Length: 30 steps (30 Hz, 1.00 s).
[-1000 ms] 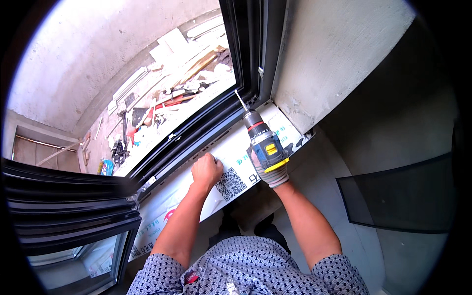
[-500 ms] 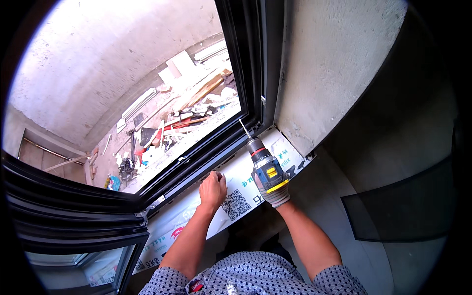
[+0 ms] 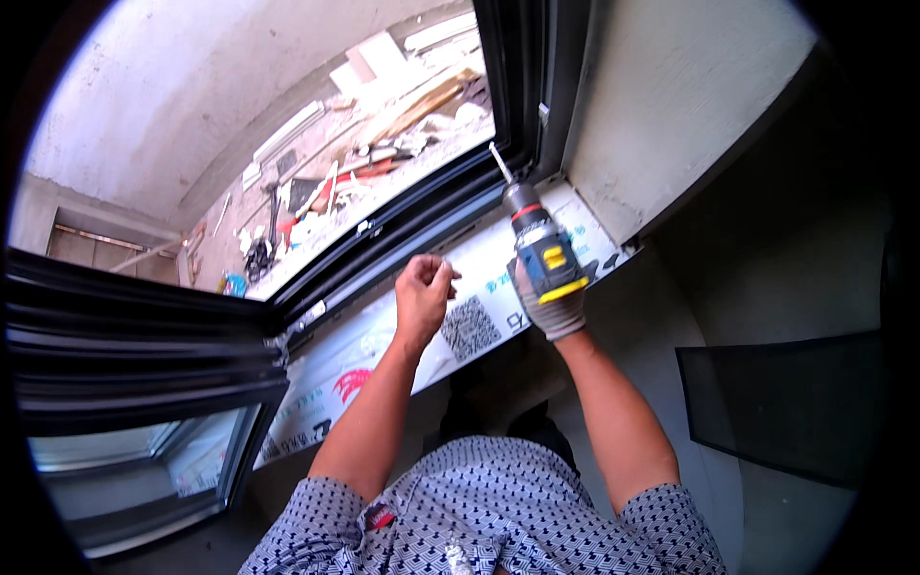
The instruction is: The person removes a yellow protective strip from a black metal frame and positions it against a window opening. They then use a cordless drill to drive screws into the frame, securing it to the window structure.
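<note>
My right hand (image 3: 558,318), in a grey knit glove, grips a cordless drill (image 3: 548,257) with a blue-grey body and yellow parts. A long thin bit (image 3: 501,163) points from its chuck toward the lower right corner of a black window frame (image 3: 422,206); whether the tip touches the frame I cannot tell. Bare and just above the sill, my left hand (image 3: 424,295) has its fingers curled in, thumb close to the forefinger. Anything small between those fingers is too hidden to name.
White printed protective sheeting covers the sill (image 3: 383,350). An opened black sash (image 3: 144,383) stands at the left. Bare plaster wall (image 3: 661,125) rises on the right, with a dark mesh panel (image 3: 781,407) lower down. Outside the opening lie planks and rubble (image 3: 383,153).
The frame, sill and both hands now sit higher in the picture as the view tilts down. My left hand has turned slightly and its fingers have loosened a little. The drill remains in my right hand.
</note>
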Tool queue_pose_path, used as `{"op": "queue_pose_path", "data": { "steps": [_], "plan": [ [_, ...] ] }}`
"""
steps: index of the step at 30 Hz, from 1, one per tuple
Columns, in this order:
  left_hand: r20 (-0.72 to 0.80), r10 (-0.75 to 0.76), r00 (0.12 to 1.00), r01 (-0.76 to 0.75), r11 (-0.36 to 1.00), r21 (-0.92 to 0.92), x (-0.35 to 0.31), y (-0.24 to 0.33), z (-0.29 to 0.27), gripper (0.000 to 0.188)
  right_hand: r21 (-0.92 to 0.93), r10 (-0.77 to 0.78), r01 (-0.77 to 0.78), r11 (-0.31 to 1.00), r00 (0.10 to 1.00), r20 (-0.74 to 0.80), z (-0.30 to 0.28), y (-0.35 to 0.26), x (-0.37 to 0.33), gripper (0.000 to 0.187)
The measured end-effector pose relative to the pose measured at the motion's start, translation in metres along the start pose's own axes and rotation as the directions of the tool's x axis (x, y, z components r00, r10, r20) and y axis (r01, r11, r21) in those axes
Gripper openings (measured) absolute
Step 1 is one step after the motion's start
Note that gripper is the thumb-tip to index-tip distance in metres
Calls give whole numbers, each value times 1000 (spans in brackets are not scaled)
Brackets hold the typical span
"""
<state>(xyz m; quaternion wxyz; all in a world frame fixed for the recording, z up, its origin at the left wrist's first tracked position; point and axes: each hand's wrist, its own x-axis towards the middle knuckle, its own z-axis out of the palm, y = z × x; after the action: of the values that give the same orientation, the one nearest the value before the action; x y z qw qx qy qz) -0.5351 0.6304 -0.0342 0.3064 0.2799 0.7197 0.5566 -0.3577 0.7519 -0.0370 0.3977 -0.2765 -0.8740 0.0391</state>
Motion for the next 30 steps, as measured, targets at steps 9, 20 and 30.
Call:
{"op": "queue_pose_path", "data": {
  "steps": [9, 20, 30],
  "plan": [
    [-101, -125, 987, 107, 980, -169, -37, -37, -25, 26, 193, 87, -76, 978, 995, -45, 15, 13, -12, 10],
    [-366, -231, 902, 198, 972, -126, -102, -57, -49, 25, 563, 273, -267, 782, 959, 76, 21, 11, -16, 37],
    [-373, -255, 892, 181, 958, -221, -123, -43, -46, 20, 540, 273, -296, 788, 954, 124, 15, 9, -12, 37]
  ]
}}
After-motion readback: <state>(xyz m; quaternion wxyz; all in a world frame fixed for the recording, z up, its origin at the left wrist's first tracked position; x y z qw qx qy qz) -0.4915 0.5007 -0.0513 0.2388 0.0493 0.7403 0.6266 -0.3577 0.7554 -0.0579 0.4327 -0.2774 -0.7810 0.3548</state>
